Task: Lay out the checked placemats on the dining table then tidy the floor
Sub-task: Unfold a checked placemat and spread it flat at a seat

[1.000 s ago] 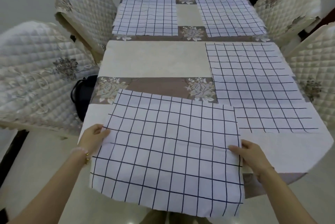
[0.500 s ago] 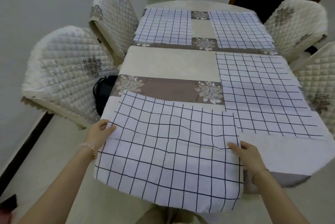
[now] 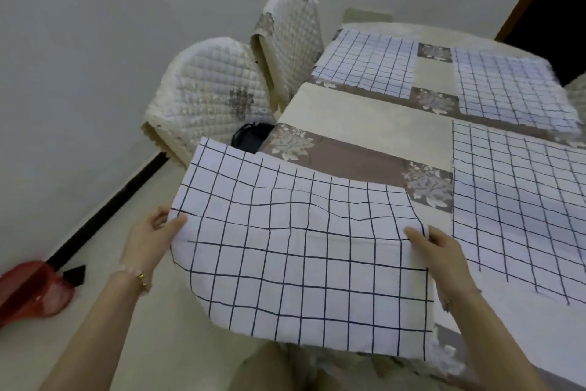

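Here the fourth checked placemat [image 3: 304, 251] is only half on the dining table [image 3: 364, 118]: its far part lies on the tablecloth, and its near part hangs over the table's near edge toward the person. Each hand holds one side of it. The left hand [image 3: 149, 235] pinches the left edge, thumb on top, and the right hand [image 3: 440, 251] presses its fingers on the right edge. I think this grip on both sides is to keep the cloth stretched while it is slid and squared (there are wrinkles across the middle, so it is not yet flat). Its left far corner passes over the table's side, above a dark bag [image 3: 250, 137] on the near quilted chair [image 3: 206, 96].

Three other placemats already lie flat: one just right [image 3: 520, 200] and two at the far end [image 3: 367, 64] [image 3: 513, 92].

Compared with half a second ago, the view has turned to the left, so more wall and floor show, and a red object [image 3: 35, 289] on the floor is now clearly seen. The mat has also shifted left and its wrinkles are deeper.
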The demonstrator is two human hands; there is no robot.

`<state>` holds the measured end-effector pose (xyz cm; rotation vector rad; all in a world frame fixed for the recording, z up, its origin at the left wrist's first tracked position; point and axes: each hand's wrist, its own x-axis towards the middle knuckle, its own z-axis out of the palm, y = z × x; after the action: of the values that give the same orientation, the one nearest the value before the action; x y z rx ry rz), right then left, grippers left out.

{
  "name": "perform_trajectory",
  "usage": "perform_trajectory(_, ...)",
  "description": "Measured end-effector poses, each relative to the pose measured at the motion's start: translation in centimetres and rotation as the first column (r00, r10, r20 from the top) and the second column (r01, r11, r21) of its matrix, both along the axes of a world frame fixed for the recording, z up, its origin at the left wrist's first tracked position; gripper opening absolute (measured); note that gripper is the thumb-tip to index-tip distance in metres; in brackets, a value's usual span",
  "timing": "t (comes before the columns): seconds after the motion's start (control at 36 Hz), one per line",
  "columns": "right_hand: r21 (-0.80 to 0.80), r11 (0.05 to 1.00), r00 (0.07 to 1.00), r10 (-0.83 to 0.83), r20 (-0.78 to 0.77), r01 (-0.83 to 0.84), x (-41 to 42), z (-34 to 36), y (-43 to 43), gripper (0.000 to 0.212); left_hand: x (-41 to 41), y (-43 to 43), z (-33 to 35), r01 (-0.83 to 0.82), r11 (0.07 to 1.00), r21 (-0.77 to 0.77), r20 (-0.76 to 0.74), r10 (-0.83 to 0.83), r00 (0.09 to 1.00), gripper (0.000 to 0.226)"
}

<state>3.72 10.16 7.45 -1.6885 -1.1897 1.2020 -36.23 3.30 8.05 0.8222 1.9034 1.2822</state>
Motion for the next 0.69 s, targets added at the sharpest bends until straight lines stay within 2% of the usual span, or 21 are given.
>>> perform_trajectory(0.11,0.019,0.994,0.993,0.111,-0.034,-0.111,-4.1,0.9,1.1,0.035,-3.1,-3.3,0.4,-0.086,0.996,0.014,0.002,0.086,0.996,0.006)
perform_trajectory(0.31,0.023,0.953,0.952,0.302,-0.049,-0.301,-13.2,1.2,2.2,0.022,-8.7,-8.7,0.4,-0.263,0.965,0.017,0.004,0.263,0.965,0.011)
perform_trajectory(0.39,0.001,0.939,0.937,0.344,-0.064,-0.345,-17.5,0.8,2.3,0.029,-11.2,-10.1,0.2,-0.329,0.944,0.000,-0.022,0.329,0.944,0.020)
perform_trajectory(0.5,-0.022,0.929,0.927,0.366,-0.080,-0.368,-23.2,-0.1,2.0,0.044,-15.9,-11.6,-0.4,-0.331,0.941,-0.074,-0.039,0.329,0.944,0.016)
perform_trajectory(0.61,-0.054,0.926,0.927,0.372,-0.053,-0.375,-28.8,-1.0,2.0,0.026,-21.2,-12.7,-0.7,-0.334,0.933,-0.129,-0.037,0.332,0.942,0.010)
perform_trajectory(0.69,-0.049,0.924,0.925,0.377,-0.052,-0.380,-32.7,-1.1,2.2,0.032,-24.8,-13.0,-0.1,-0.326,0.936,-0.131,-0.078,0.318,0.945,0.007)
